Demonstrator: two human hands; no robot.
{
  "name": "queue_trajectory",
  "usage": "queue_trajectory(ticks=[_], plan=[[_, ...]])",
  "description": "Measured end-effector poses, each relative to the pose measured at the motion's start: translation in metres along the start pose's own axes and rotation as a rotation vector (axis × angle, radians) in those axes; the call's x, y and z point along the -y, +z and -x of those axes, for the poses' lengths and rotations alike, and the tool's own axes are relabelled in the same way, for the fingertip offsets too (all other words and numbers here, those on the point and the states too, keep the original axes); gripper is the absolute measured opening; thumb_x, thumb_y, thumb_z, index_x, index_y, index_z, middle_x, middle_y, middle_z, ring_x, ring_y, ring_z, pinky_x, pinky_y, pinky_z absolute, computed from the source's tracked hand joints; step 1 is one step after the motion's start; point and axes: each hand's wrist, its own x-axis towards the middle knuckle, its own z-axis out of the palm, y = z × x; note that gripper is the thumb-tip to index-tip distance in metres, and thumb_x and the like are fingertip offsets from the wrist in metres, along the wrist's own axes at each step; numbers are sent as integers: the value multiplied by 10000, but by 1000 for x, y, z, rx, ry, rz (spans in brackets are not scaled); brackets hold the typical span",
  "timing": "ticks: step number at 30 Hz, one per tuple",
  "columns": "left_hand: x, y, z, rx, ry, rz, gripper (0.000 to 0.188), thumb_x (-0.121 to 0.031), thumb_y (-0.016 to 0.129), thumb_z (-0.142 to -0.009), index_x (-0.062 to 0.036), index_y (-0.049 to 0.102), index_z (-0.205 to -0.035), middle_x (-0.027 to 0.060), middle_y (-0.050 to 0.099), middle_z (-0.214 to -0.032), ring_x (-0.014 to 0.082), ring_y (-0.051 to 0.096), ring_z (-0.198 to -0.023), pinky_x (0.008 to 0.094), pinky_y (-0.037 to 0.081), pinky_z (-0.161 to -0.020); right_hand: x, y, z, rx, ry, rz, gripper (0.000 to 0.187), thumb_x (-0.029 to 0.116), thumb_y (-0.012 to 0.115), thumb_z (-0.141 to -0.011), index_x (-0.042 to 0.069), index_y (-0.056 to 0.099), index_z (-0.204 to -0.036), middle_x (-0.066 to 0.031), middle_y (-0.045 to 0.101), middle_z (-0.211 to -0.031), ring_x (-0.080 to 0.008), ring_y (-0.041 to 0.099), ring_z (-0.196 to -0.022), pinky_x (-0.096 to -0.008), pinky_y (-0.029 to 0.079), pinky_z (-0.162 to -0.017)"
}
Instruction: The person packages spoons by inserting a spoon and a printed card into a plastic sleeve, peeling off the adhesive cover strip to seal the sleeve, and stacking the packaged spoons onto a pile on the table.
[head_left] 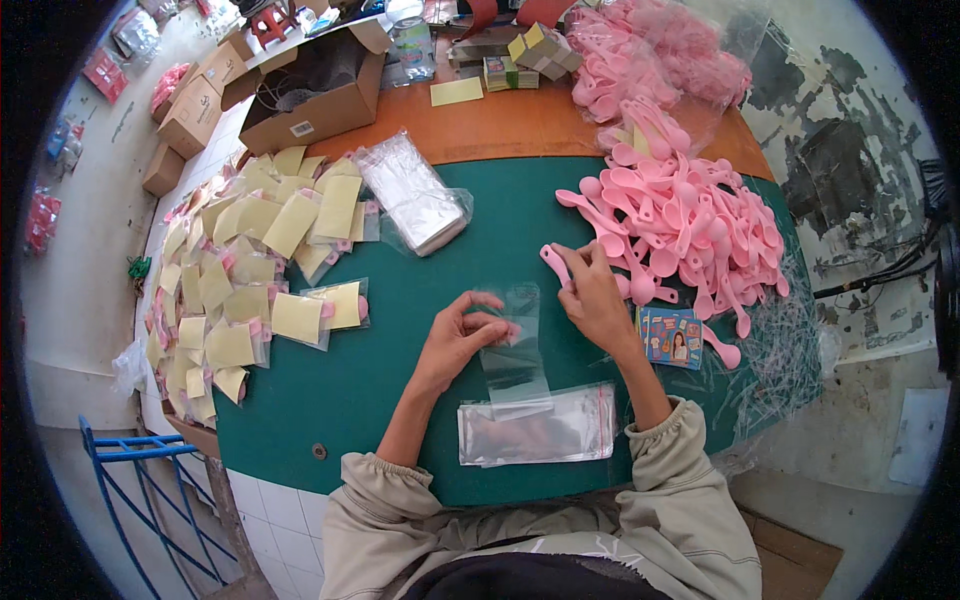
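While the left hand (462, 335) pinches the upper edge of a small clear bag (513, 345), its fingers (492, 322) closed on the film, the right hand (592, 296) grips a pink spoon (556, 265) by its handle, fingers curled tight around it, just beside the bag's open top. The bag lies on the green mat (400, 300) that covers the near part of the worktop (520, 125), at about the mat's middle and close to the person's chest.

Taking the clear bag as the landmark: directly below it, nearer the person, rests a flat stack of empty clear bags (537, 427). To its right and beyond lies a large heap of pink spoons (690, 215), reaching towards the far right corner, where more spoons sit in a big transparent sack (660, 50). Just right of the bag, beside the right wrist, a small stack of printed cards (671, 336) lies on the mat. Up and to the left is another bundle of clear bags (415, 195). Far to the left spreads a pile of packed bags with yellow cards (250, 270). Beyond that, an open cardboard box (310, 90) stands on the bare orange worktop.
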Motion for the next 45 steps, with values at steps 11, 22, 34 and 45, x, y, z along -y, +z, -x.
queue_trajectory(ticks=[11,22,34,45], plan=[[-2,7,0,212,-65,-47,197,-79,590,-833,21,530,-991,75,632,-822,98,582,-736,221,468,-682,24,-17,5,-150,177,-626,425,0,549,-797,8,401,-1196,-106,506,-888,-178,613,-722,-299,506,-631],[0,8,2,181,-39,-109,233,-87,611,-818,15,534,-1014,77,638,-863,108,600,-801,234,473,-716,47,-14,16,-189,245,-1153,122,120,490,-894,2,461,-894,-60,547,-796,-278,636,-845,-321,540,-716],[-1,10,3,144,6,-55,306,-86,583,-840,19,526,-1122,51,612,-950,84,559,-873,215,446,-763,41,-15,20,-93,159,-695,253,90,625,-794,18,444,-955,-64,584,-744,-114,590,-649,-236,478,-545],[-19,2,15,251,-92,-304,319,-249,469,-913,6,593,-1059,-16,599,-828,52,509,-720,215,423,-645,42,-12,29,-218,169,-682,193,69,586,-821,-3,454,-942,-94,605,-737,-132,620,-685,-253,518,-584]])
